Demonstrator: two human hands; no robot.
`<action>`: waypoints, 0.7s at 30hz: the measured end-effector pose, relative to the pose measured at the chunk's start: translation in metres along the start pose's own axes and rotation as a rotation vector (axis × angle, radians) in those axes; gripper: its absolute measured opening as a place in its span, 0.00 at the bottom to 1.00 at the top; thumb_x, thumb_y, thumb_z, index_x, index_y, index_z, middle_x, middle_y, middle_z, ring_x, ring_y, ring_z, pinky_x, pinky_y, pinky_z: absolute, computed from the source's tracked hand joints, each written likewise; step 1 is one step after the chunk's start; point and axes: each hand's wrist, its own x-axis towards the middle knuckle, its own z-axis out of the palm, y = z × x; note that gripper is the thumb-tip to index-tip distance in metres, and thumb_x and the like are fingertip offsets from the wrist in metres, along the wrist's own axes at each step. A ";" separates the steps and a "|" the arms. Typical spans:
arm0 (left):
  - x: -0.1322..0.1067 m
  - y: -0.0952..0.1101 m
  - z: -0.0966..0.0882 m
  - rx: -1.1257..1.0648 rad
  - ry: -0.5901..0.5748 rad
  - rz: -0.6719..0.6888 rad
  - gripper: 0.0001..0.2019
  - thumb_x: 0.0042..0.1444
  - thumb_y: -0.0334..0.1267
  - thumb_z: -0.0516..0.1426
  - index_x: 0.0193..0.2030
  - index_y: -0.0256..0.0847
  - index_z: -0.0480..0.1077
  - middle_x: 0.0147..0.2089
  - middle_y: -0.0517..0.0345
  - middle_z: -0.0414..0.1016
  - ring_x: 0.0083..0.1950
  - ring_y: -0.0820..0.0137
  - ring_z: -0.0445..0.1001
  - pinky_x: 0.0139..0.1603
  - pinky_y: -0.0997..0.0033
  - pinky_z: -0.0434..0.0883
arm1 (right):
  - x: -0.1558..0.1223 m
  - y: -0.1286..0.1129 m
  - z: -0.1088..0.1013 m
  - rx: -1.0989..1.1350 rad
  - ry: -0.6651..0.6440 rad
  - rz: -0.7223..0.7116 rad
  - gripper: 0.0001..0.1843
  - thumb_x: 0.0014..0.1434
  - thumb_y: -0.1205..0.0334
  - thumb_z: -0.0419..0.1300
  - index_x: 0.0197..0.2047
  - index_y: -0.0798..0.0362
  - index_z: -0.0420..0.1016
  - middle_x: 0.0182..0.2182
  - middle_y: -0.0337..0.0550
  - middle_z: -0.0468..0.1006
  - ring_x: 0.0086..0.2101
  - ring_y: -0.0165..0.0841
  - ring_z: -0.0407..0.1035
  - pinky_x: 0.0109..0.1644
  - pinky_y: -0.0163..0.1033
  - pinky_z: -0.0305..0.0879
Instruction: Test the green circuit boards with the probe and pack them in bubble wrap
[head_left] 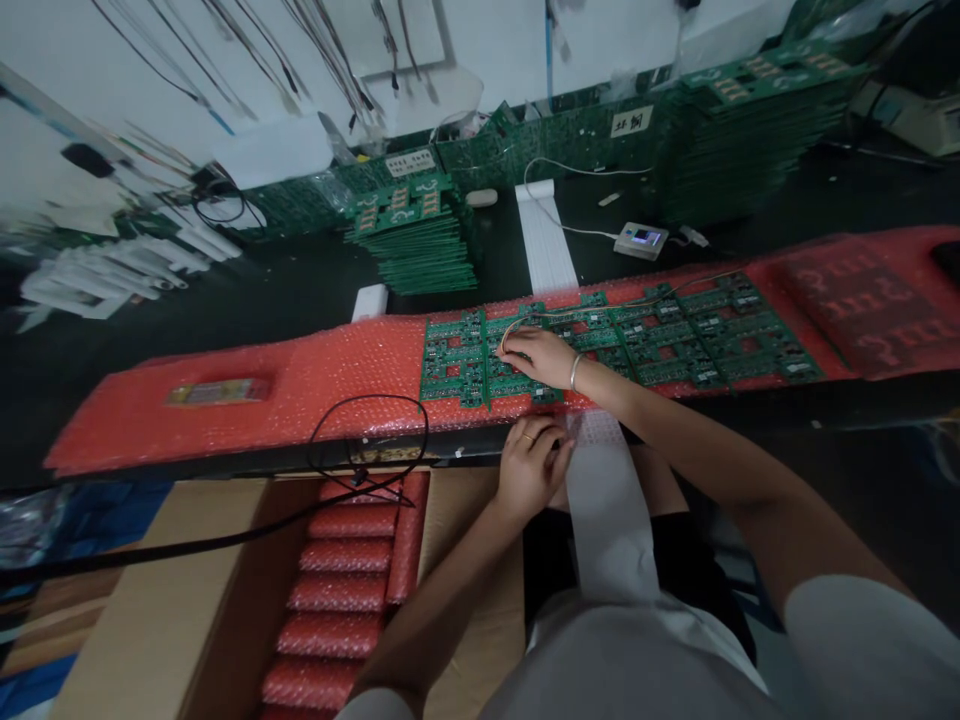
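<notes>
A row of green circuit board panels [667,345] lies on red bubble wrap [345,370] along the table's front edge. Over the left part of that row is my right hand [538,357], fingertips pinched on the end of a thin cable [585,310]. The cable runs rightward across the boards. What is at its tip is hidden by my fingers. My left hand [529,465] hovers just in front of the table edge, below the boards, with fingers curled in; I see nothing held in it.
Stacks of green boards [420,240] stand behind, with a taller stack [750,140] at right. A small device with a lit screen [641,240] sits near a white strip [547,240]. Below, a cardboard box [172,590] holds red bubble-wrap rolls [337,590]; a black cable [247,537] crosses it.
</notes>
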 end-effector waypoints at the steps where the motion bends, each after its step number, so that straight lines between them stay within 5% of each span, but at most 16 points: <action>1: -0.001 0.002 0.002 -0.060 -0.028 -0.008 0.04 0.63 0.37 0.59 0.42 0.42 0.74 0.42 0.52 0.77 0.45 0.64 0.74 0.47 0.62 0.75 | 0.000 0.001 0.001 -0.011 0.004 0.008 0.08 0.67 0.62 0.56 0.42 0.50 0.77 0.42 0.44 0.81 0.46 0.38 0.71 0.54 0.46 0.67; 5: -0.007 0.000 0.015 -0.113 -0.114 0.001 0.04 0.61 0.38 0.61 0.41 0.42 0.73 0.41 0.53 0.75 0.44 0.64 0.72 0.45 0.62 0.75 | 0.001 0.003 0.003 -0.065 0.032 0.037 0.06 0.66 0.61 0.58 0.41 0.51 0.76 0.42 0.47 0.79 0.46 0.40 0.69 0.55 0.48 0.65; 11: -0.017 -0.007 0.035 0.012 -0.067 0.041 0.04 0.63 0.33 0.58 0.44 0.40 0.73 0.43 0.49 0.72 0.45 0.62 0.71 0.45 0.60 0.75 | 0.000 0.004 0.003 -0.068 0.026 0.034 0.06 0.67 0.61 0.58 0.40 0.51 0.74 0.40 0.46 0.78 0.45 0.39 0.68 0.55 0.46 0.64; 21: -0.015 -0.008 0.029 -0.063 -0.030 0.004 0.05 0.65 0.32 0.56 0.42 0.42 0.73 0.42 0.52 0.72 0.45 0.65 0.73 0.45 0.62 0.76 | 0.000 0.004 0.005 -0.064 0.034 0.045 0.06 0.67 0.60 0.57 0.40 0.51 0.74 0.40 0.46 0.79 0.45 0.39 0.69 0.54 0.45 0.63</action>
